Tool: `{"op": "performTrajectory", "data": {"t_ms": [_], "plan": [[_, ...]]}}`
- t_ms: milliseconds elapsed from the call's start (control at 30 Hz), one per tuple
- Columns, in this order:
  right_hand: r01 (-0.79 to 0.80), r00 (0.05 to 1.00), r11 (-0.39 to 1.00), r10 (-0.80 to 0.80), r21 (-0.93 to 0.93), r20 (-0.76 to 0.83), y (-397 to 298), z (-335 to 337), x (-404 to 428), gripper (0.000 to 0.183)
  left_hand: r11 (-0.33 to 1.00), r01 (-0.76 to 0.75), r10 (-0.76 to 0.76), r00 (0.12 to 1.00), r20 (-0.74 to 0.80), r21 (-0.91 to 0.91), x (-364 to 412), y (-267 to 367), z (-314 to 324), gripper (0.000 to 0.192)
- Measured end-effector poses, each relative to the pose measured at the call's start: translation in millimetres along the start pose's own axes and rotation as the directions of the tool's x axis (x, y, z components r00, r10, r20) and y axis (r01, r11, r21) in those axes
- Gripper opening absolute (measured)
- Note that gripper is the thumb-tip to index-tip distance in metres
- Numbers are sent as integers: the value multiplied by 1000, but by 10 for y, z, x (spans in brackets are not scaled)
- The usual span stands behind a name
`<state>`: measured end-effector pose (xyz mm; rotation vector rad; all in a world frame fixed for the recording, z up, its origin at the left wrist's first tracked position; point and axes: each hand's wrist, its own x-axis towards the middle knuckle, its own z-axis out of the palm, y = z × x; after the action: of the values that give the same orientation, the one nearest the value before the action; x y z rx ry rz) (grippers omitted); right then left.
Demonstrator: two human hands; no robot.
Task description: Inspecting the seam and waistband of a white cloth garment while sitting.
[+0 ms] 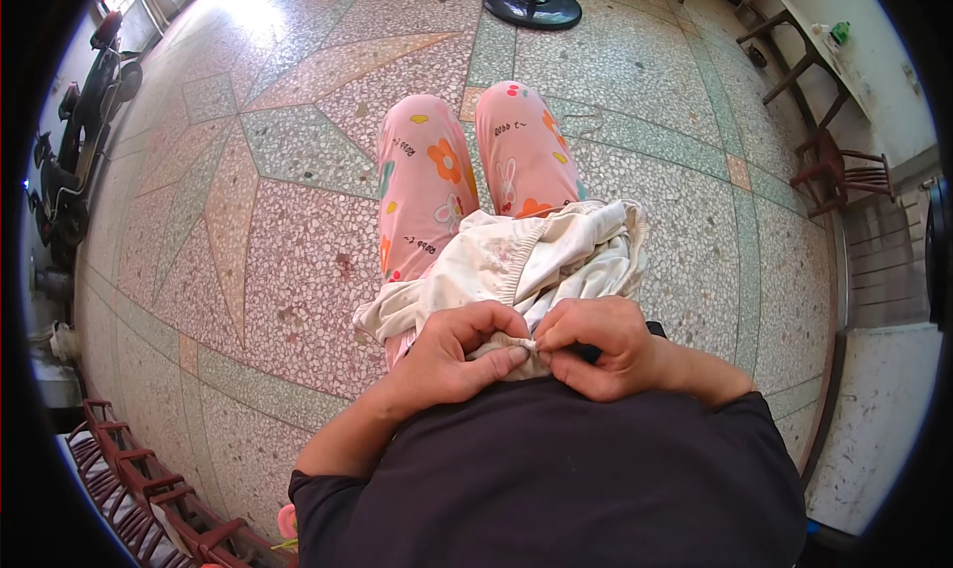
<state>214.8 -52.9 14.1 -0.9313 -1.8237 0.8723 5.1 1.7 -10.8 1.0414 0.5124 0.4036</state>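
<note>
A cream-coloured cloth garment (476, 266) with gathered elastic edges lies bunched across my lap. My left hand (465, 352) pinches its gathered edge between thumb and forefinger. Right beside it, my right hand (595, 344) grips the same edge, and the fingertips of both hands nearly meet. The held piece of the edge is close to my dark shirt (581, 471). Under the garment are my pink printed trousers (428, 173), with the knees pointing forward. Whether anything small is held between the fingertips is hidden.
A round black stand base (532, 6) rests on the terrazzo floor (313, 263) ahead. Motor scooters (82, 143) stand along the left side. Dark red wooden chairs (141, 471) line the lower left. Another wooden chair (830, 172) and a table (811, 39) are at the right.
</note>
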Motion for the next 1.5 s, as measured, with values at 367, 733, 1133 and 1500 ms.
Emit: {"op": "performTrajectory", "data": {"t_ms": [367,733,1133,1500], "plan": [[-9,1000,999,9,-33,-10,10,3,-8,15,998,11,-11,1000,-10,66,-20,33,42,20],[-165,986,986,165,-33,2,-65,1,26,15,960,-52,79,993,-88,275,-28,51,79,18],[-52,998,997,53,65,-25,47,32,3,14,921,87,-37,990,136,-379,28,-23,3,16],[-239,971,971,239,14,30,-54,-31,46,17,979,-135,141,990,-26,151,-22,-16,34,14]]}}
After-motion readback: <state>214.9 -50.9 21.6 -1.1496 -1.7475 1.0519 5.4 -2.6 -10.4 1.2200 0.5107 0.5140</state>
